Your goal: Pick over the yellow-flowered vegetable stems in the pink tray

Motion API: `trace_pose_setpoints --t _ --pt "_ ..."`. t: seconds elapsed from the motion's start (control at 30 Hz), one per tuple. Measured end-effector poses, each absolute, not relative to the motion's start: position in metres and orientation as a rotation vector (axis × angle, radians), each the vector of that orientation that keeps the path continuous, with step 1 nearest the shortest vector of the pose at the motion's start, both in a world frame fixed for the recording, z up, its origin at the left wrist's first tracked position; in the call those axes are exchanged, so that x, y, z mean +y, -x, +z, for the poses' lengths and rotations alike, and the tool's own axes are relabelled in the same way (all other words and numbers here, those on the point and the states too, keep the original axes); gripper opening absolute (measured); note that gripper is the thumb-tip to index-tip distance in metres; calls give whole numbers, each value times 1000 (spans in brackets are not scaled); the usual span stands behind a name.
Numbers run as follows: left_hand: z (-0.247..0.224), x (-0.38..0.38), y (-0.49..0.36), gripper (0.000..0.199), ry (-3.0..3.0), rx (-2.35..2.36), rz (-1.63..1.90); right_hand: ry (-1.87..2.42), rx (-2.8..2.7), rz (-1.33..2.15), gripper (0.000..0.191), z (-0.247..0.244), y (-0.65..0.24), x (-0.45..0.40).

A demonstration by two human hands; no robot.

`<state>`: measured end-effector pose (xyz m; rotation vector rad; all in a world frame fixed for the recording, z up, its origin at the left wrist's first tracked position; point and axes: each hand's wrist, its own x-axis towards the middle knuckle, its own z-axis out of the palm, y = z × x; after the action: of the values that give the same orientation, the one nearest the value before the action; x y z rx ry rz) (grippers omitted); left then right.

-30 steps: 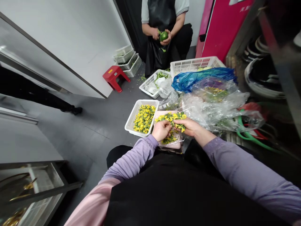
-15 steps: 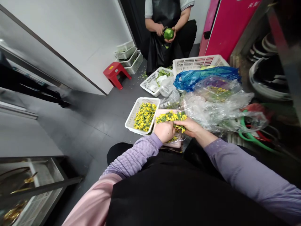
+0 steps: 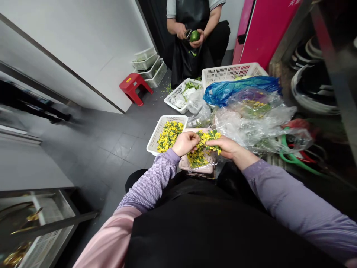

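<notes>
A bunch of yellow flowers (image 3: pixel 211 138) with green stems is held in my right hand (image 3: pixel 225 146), thumb lying over it. My left hand (image 3: pixel 186 143) is beside the bunch with thumb and fingers pinched together; whatever is between the fingertips is too small to make out. Below both hands, more yellow flowers (image 3: pixel 198 159) lie on clear plastic film over a pale pink tray (image 3: pixel 205 170). To the left stands a white basket (image 3: pixel 152 143) filled with loose yellow blossoms (image 3: pixel 170 134), its near right corner partly behind my left hand.
Clear plastic bags (image 3: pixel 251 126) and a blue bag (image 3: pixel 240 89) heap up on the right, beside green handles (image 3: pixel 290 158). Ahead, a co-worker (image 3: pixel 193 22) peels a green vegetable (image 3: pixel 194 36) over white baskets (image 3: pixel 177 97). A red stool (image 3: pixel 135 86) stands by the wall.
My left hand has moved left and slightly up, away from the bunch, uncovering the flowers on the film. The right hand still holds its bunch. The co-worker's green vegetable has turned.
</notes>
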<state>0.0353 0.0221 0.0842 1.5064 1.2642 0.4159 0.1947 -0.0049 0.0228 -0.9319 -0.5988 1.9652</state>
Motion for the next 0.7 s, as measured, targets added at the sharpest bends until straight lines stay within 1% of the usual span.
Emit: trace_pose_setpoints --t 0.17,0.33,0.43,0.57,0.7 --pt "83 22 -24 13 -1342 1138 346 885 -672 1993 31 20 -199 -4" --pt "79 18 -22 16 -1258 1098 405 889 -636 2036 31 20 -197 -6" --pt "73 15 -23 13 -1139 1031 463 855 -624 2076 31 20 -195 -8" --pt "56 9 -24 6 -945 1125 496 904 -559 2032 23 16 -196 -7" --pt "39 -3 -28 8 -966 1127 414 990 -460 1996 13 11 -196 -5"
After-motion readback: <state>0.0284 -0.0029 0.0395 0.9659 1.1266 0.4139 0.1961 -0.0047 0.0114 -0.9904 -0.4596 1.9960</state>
